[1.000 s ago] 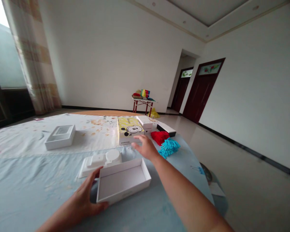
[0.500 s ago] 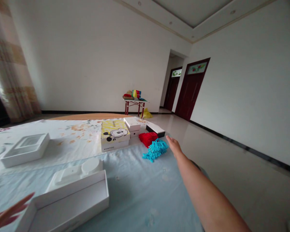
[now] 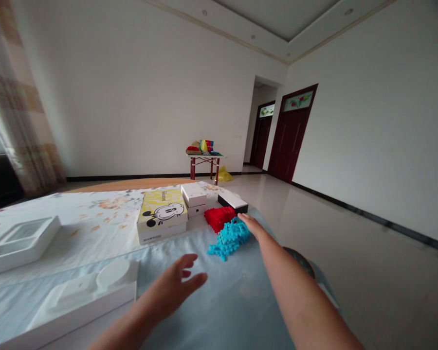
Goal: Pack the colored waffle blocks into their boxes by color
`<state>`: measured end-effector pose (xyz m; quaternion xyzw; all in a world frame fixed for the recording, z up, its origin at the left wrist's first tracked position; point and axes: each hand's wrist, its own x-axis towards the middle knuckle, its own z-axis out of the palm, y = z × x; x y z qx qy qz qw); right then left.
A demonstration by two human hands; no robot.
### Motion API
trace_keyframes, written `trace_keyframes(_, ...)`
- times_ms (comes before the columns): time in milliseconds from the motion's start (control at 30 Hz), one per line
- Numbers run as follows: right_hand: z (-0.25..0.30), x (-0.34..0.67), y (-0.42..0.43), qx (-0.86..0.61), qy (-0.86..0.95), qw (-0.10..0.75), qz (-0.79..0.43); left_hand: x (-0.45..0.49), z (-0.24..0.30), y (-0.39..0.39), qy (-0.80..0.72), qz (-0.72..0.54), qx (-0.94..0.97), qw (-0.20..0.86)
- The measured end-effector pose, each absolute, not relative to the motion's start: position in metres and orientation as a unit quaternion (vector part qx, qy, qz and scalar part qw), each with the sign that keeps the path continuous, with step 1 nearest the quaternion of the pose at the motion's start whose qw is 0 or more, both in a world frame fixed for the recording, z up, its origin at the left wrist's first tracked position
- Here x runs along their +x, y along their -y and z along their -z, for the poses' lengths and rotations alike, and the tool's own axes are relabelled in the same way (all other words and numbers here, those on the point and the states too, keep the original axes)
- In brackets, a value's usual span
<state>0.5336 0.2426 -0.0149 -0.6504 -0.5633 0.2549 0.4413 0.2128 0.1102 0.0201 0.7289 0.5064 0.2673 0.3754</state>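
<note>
My left hand (image 3: 180, 282) hovers over the pale blue cloth with its fingers and thumb apart, holding nothing. My right hand (image 3: 251, 224) reaches forward with fingers stretched out, at the right side of a bright blue shaggy chenille cloth (image 3: 229, 237). I cannot tell whether it touches this cloth. Just behind lies a red shaggy chenille cloth (image 3: 219, 218), partly covered by the blue one. A flat black-and-white box (image 3: 232, 200) is beyond my right fingertips. Under my left forearm sits an open white box (image 3: 87, 323), partly hidden, with a white moulded insert (image 3: 91, 287) beside it.
A yellow-and-white box with a cartoon mouse (image 3: 164, 214) stands mid-table, with small stacked white boxes (image 3: 194, 197) next to it. A white tray (image 3: 25, 243) lies at the left. A dark round object (image 3: 300, 260) is partly hidden behind my right forearm. Beyond is a small table (image 3: 204, 156).
My left hand has moved right, from the white box to over the blue cloth. My right hand has come slightly left and down, closer to the chenille cloths. The view has shifted a little right.
</note>
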Motion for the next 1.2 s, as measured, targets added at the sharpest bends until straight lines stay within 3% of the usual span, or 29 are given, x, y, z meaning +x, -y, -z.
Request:
trace_keyframes(200,0.017,0.535,-0.245,-0.623,0.578,0.399,-0.345,0.303,-0.006,-0.162,-0.601,-0.282,0.675,0.323)
trace_keyframes(433,0.015,0.525,-0.230,-0.630,0.583,0.379,-0.347,0.336,0.001,-0.175,-0.587,-0.287,0.700,0.288)
trace_keyframes(1200,0.019,0.399,-0.143,-0.562,0.680,0.319,-0.346,0.234,0.026,-0.074,-0.659,-0.363,0.612,0.245)
